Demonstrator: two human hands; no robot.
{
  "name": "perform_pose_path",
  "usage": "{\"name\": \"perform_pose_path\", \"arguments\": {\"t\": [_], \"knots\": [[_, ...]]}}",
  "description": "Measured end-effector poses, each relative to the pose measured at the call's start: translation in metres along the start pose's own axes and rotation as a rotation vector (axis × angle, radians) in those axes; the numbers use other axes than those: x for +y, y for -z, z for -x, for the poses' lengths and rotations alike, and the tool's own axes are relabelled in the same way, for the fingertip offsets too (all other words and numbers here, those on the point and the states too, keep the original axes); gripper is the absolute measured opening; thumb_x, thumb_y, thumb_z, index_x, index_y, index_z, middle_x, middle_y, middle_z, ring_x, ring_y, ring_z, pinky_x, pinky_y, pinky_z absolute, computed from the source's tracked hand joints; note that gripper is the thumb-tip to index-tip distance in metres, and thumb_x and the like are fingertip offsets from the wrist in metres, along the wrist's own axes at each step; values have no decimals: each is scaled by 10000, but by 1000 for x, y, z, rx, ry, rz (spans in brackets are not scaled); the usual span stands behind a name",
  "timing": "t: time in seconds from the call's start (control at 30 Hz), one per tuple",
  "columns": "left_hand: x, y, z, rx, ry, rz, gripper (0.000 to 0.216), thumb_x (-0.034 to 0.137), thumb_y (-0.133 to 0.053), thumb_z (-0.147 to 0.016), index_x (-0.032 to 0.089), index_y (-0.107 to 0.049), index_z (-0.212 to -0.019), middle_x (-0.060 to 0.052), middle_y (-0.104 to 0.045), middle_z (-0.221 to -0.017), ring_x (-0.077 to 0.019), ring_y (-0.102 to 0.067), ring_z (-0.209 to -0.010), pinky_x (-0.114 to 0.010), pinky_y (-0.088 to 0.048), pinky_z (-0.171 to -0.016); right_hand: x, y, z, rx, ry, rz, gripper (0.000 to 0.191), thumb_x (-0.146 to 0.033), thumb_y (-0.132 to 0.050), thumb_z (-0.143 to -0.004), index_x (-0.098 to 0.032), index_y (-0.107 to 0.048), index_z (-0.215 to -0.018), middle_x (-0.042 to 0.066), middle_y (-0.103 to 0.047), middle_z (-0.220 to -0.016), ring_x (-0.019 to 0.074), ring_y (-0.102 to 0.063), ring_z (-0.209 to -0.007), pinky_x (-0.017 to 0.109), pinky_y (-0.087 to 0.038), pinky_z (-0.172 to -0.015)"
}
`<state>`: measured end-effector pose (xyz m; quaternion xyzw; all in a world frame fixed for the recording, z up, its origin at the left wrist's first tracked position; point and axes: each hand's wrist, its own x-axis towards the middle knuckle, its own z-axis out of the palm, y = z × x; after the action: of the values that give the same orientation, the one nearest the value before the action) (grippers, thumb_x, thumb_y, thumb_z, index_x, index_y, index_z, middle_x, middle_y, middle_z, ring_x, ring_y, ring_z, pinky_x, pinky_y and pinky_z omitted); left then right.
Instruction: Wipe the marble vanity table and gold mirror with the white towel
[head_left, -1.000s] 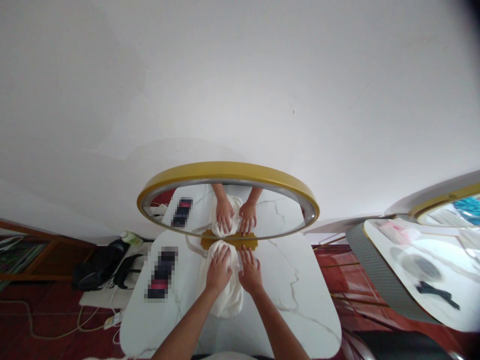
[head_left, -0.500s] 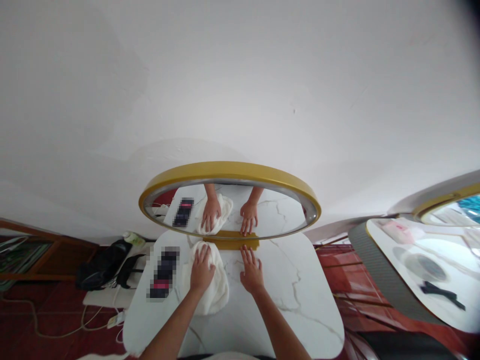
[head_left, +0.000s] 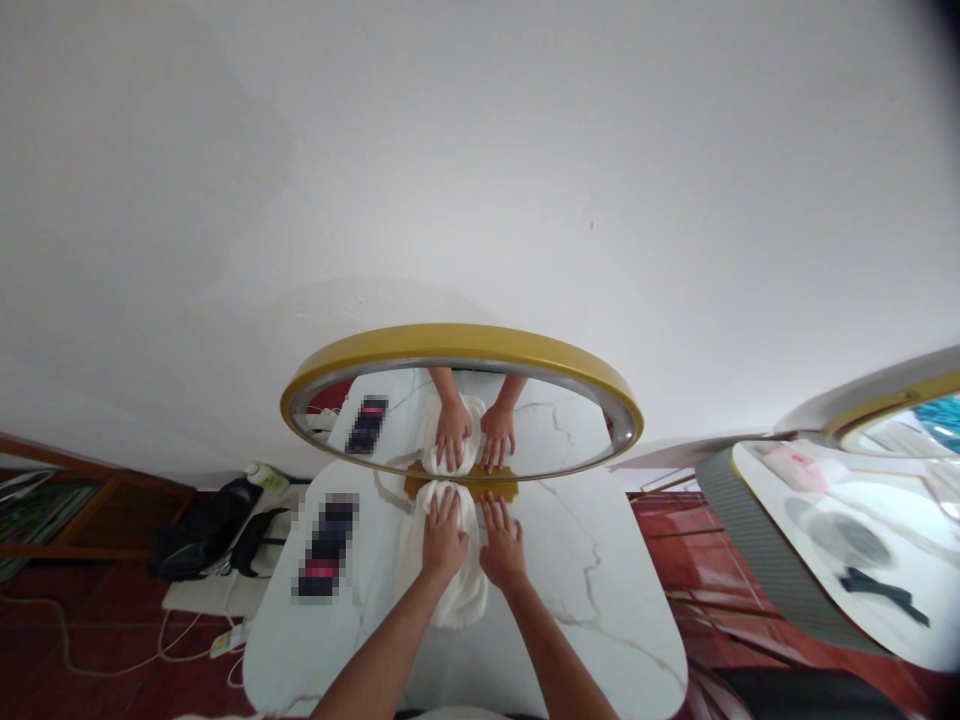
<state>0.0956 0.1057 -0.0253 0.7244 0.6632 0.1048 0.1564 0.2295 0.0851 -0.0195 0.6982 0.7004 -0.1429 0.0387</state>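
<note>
My left hand [head_left: 444,538] lies flat, fingers spread, on a white cloth [head_left: 457,595] bunched on the white marble tabletop [head_left: 592,600]. The cloth sits just in front of the gold base of a round, gold-framed mirror [head_left: 461,343]. My right hand [head_left: 502,545] rests palm down on the tabletop right beside the left, fingers stretched out, touching the cloth's right edge. The mirror reflects both hands and the cloth.
A pixelated dark object [head_left: 326,545] lies on the table's left side. On the red floor at left are a black bag [head_left: 199,530], a green bottle [head_left: 262,477] and cables. At right stands a second table [head_left: 832,545] with another gold-rimmed mirror.
My left hand slid the cloth left across the table, then back right to the middle before the mirror base. My right hand stayed in place.
</note>
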Motion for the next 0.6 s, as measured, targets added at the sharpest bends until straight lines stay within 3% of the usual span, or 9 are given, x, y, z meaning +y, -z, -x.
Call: {"name": "perform_pose_path", "arguments": {"t": [0.3, 0.43, 0.6], "knots": [[22, -1, 2, -81, -52, 11, 779, 84, -447, -628, 159, -336, -1395, -24, -216, -1505, -254, -46, -1396, -469, -203, -1113, -1, 5, 0, -49, -14, -13, 819, -116, -398, -755, -284, 10, -1444, -57, 24, -1518, 139, 81, -1383, 417, -178, -1082], [12, 2, 3, -80, -71, 0, 780, 95, -450, -630, 188, -334, -1396, -3, -214, -1505, -256, -74, -1395, -468, -240, -1100, 0, 6, 0, -40, -1, 7, 889, -65, -389, -685, -304, 15, -1440, -101, 34, -1509, 140, 58, -1386, 403, -197, -1079], [-19, 9, 8, 8, -42, -25, 757, 108, -458, -663, 192, -319, -1402, -7, -229, -1502, -250, -81, -1394, -443, -225, -1114, 1, 3, 1, 2, 8, 15, 992, -24, -386, -597, -301, 77, -1429, -102, 61, -1505, 138, 73, -1384, 415, -204, -1074]]}}
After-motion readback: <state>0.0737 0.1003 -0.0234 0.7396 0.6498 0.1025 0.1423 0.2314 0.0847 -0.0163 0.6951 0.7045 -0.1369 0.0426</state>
